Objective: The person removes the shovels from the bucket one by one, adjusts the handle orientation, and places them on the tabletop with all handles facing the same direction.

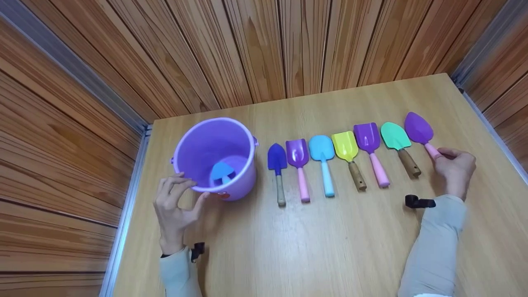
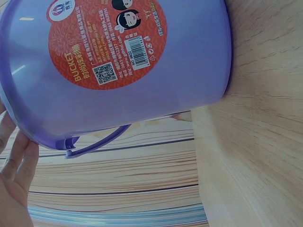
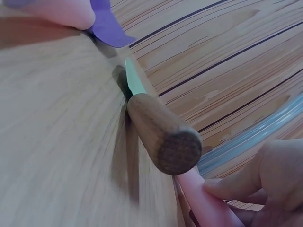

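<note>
A purple bucket (image 1: 247,181) stands on the left of the table. My left hand (image 1: 175,208) holds its near rim, fingers over the edge and thumb towards the outer wall. Inside the bucket lies a small blue shovel (image 1: 222,170), its lower part hidden. At the right end of a row of toy shovels, my right hand (image 1: 456,169) pinches the pink handle of a purple pointed trowel (image 1: 419,128). Beside it is a green trowel (image 1: 395,135) with a wooden handle (image 3: 161,135), close to the right wrist camera.
The row continues leftward with a purple shovel (image 1: 367,137), a yellow shovel (image 1: 345,145), a light blue shovel (image 1: 322,147), another purple shovel (image 1: 297,152) and a dark blue trowel (image 1: 276,156). Wooden-plank walls (image 1: 264,49) border the table's back and sides.
</note>
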A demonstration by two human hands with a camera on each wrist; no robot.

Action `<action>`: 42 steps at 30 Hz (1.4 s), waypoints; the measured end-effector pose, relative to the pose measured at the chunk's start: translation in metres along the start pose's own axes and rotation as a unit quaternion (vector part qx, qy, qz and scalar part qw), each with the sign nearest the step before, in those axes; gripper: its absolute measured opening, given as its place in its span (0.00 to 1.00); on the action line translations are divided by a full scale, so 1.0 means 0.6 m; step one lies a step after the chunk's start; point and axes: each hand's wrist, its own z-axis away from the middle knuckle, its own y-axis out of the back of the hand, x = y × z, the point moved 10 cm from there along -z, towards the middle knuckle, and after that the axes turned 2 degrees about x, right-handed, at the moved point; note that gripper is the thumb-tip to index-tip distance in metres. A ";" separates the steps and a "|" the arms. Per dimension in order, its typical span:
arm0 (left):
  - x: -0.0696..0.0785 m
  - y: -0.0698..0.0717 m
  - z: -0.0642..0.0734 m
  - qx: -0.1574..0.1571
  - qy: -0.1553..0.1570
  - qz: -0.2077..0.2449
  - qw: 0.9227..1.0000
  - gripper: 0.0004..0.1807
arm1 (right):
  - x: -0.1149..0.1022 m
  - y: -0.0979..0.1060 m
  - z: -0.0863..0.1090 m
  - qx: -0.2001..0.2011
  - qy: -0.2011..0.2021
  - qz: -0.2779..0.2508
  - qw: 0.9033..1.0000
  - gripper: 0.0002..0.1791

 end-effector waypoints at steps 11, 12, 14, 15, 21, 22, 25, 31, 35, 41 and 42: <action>0.000 0.000 0.001 -0.004 0.006 0.002 1.000 0.28 | -0.030 0.005 0.034 0.010 0.010 0.034 0.999 0.36; 0.000 0.000 0.001 -0.003 0.007 0.003 1.000 0.28 | -0.038 0.003 0.038 0.012 0.016 0.039 0.999 0.36; 0.000 0.002 0.000 -0.004 0.007 0.002 1.000 0.29 | -0.059 -0.003 0.048 0.015 0.038 0.051 0.998 0.36; 0.001 0.003 0.000 -0.004 0.007 0.001 1.000 0.29 | -0.072 -0.008 0.052 0.013 0.053 0.054 0.997 0.36; 0.002 -0.001 0.000 -0.008 0.005 0.007 1.000 0.29 | -0.174 -0.063 0.088 -0.045 0.187 0.061 0.979 0.33; 0.002 -0.001 0.000 -0.007 0.005 0.008 1.000 0.29 | -0.197 -0.077 0.097 -0.060 0.217 0.063 0.972 0.32; 0.002 -0.001 0.000 -0.009 0.004 0.008 1.000 0.27 | -0.270 -0.121 0.134 -0.089 0.319 0.073 0.941 0.28; 0.002 -0.001 0.000 -0.017 0.007 0.010 1.000 0.25 | -0.368 -0.213 0.227 -0.138 0.424 0.131 0.885 0.27; 0.002 0.000 -0.001 -0.011 0.009 0.015 1.000 0.26 | -0.418 -0.273 0.291 -0.159 0.476 0.166 0.849 0.27; 0.003 0.000 -0.001 -0.011 0.006 0.018 1.000 0.27 | -0.476 -0.344 0.383 -0.174 0.535 0.200 0.802 0.27; 0.003 0.001 -0.001 -0.011 0.005 0.018 1.000 0.27 | -0.484 -0.355 0.398 -0.177 0.543 0.203 0.795 0.27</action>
